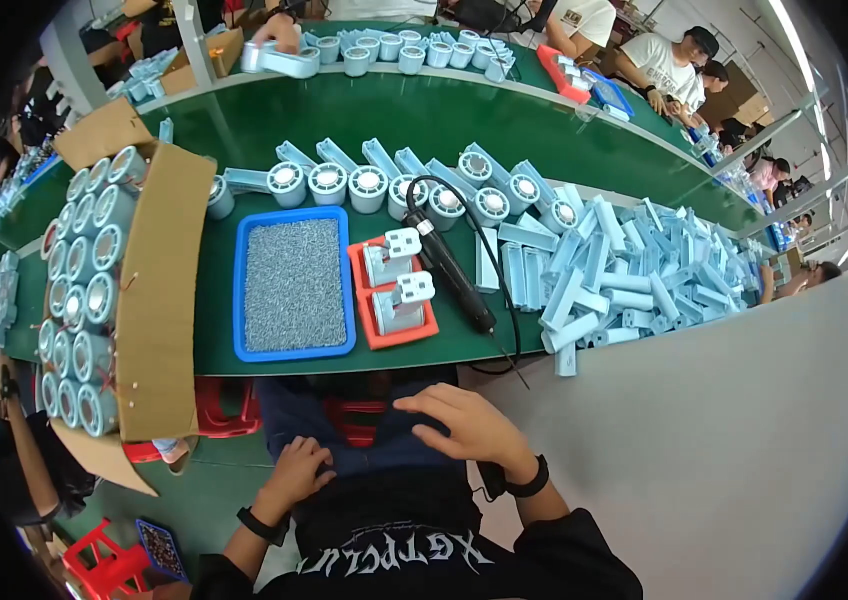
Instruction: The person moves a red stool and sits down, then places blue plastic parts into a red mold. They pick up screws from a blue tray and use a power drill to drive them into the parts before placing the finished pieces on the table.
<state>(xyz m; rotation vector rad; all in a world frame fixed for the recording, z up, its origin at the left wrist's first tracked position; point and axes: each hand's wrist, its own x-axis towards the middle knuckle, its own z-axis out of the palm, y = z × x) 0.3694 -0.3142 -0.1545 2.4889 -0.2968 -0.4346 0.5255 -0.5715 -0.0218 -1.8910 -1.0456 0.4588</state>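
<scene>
My left hand rests on my lap, its fingers loosely stretched, with nothing in it. Over my right thigh, just off the table edge, my right hand is empty, thumb and fingers apart. On the table ahead lies a black electric screwdriver, its bit jutting past the front edge near my right hand. Left of it, a red fixture holds two light blue plastic parts with white brackets upward. Beside the fixture is a blue tray filled with small metal screws.
A cardboard box of round light blue housings stands at the left. Several fan-like units with handles line the back. Loose light blue handle shells heap up at the right. Other people work across the green belt.
</scene>
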